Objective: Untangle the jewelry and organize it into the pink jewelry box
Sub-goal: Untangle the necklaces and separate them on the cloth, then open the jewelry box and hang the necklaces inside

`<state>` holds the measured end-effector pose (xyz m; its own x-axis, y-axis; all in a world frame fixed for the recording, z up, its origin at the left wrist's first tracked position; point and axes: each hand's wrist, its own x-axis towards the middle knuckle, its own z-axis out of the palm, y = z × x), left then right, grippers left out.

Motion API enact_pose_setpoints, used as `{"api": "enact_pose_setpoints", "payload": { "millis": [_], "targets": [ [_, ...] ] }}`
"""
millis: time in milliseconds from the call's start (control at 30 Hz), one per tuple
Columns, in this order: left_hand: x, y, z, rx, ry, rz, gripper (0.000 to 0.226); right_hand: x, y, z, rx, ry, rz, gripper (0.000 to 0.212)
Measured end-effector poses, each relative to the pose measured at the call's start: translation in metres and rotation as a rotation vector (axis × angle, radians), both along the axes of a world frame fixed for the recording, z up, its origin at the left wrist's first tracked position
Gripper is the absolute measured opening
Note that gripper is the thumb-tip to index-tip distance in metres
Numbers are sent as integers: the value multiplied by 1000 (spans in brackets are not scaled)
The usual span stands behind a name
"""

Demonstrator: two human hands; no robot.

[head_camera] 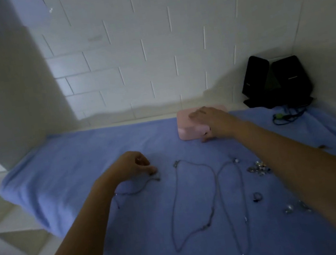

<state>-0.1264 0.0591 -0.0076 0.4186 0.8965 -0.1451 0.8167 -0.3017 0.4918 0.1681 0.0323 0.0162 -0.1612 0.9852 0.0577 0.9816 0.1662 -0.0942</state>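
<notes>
Nearest, the left hand (132, 164) pinches a thin chain (133, 191) on the blue towel (60, 164). Rightward lie a looped necklace (215, 183), a second necklace (241, 184) and small rings (258, 167). Farther back, the right hand (211, 121) rests flat-fingered on the closed pink jewelry box (186, 129).

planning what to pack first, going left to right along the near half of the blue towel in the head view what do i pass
left hand pinching a thin chain → long necklace → second necklace → ring → small shiny pieces
</notes>
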Motion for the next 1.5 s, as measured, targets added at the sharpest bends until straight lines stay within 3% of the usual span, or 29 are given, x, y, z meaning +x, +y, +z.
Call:
{"api": "enact_pose_setpoints", "payload": {
  "millis": [100,233,367,400,533,667,900,1100,1367,1500],
  "targets": [
    [-8,4,5,-63,13,-61,31,4,5,-11,49,-7,61,80],
    [-4,10,6,-111,-135,4,30,4,9,-12,11,-186,72,78],
    [19,25,8,-3,-237,-6,16,-10,17,0,-25,-388,49,80],
    [27,27,10,23,-238,-24,22,-13,19,1,-24,-407,44,78],
    [66,37,14,32,-229,-131,85,-17,18,7,4,-439,91,71],
    [104,43,8,7,-186,-173,107,-23,17,9,-18,-445,71,62],
    [132,63,-9,-43,-404,-147,89,-40,17,-18,95,-485,-49,65],
    [128,68,-19,-32,-511,-189,86,-31,26,-6,40,-343,13,51],
    [126,70,-27,-45,-556,-177,92,-40,28,-1,-23,-470,-19,61],
    [126,71,-27,-40,-553,-200,92,-37,26,0,-31,-481,15,48]
  ]
}}
